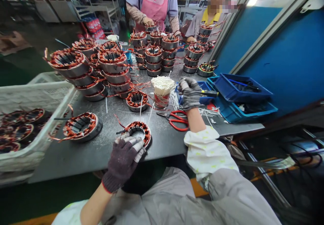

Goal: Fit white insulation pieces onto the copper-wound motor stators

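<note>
L hand (124, 157) on copper-wound ring (146, 133), R hand (188, 91) by white-strip bundle (162, 84)

Head view: L hand, nearer, drapes the ring's near-left rim, fingers bent; can't tell if gripping. Ring lies flat nr front edge of dark tabletop (164, 142), opening up, no long axis. R hand, fingers curled, is beyond & right; contents, if any, can't be told. Red-handled cutters (170, 117) lie btwn. Ring stacks (115, 73) behind, blue trays (243, 95) R; workshop w/ 2 co-workers opp.

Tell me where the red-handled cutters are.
In the head view, the red-handled cutters lie right of centre on the table, below the cup of white sticks, near the right hand.
</note>
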{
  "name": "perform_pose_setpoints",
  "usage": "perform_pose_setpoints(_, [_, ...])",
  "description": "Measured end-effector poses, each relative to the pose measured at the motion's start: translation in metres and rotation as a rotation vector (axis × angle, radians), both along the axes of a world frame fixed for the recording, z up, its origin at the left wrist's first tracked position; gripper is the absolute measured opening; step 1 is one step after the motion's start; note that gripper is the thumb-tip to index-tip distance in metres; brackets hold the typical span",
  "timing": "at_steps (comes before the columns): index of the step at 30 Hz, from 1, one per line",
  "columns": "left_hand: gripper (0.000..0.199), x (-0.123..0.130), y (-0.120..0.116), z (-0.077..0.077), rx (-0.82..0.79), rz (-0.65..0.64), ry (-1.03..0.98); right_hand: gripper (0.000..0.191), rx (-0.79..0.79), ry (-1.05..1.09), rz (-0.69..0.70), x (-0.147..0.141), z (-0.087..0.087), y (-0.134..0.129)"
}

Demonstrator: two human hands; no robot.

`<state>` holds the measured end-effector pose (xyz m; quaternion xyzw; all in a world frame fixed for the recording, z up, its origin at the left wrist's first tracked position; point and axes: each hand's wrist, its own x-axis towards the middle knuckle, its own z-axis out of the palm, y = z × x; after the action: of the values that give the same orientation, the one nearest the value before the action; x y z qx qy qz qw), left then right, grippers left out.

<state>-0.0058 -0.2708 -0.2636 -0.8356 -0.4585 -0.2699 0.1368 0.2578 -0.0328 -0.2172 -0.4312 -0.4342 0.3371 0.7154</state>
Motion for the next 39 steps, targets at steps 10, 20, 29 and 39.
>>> perform_pose_setpoints(10, [0.031,0.018,-0.009,-0.001,-0.051,0.137,0.043,0.003,0.191,-0.339,0.428,-0.001,-0.039,-0.203])
perform_pose_setpoints(20, [0.023,0.014,-0.009,0.005,-0.180,0.139,-0.005,0.021,0.293,-0.601,0.766,0.004,-0.069,-0.258])
perform_pose_setpoints(29, [0.017,0.019,-0.011,0.011,-0.112,0.130,-0.059,0.021,0.324,-0.631,0.751,-0.023,-0.067,-0.226])
perform_pose_setpoints(39, [0.021,0.014,-0.009,0.006,-0.199,0.130,-0.080,0.018,0.294,-0.709,0.735,-0.014,-0.066,-0.246])
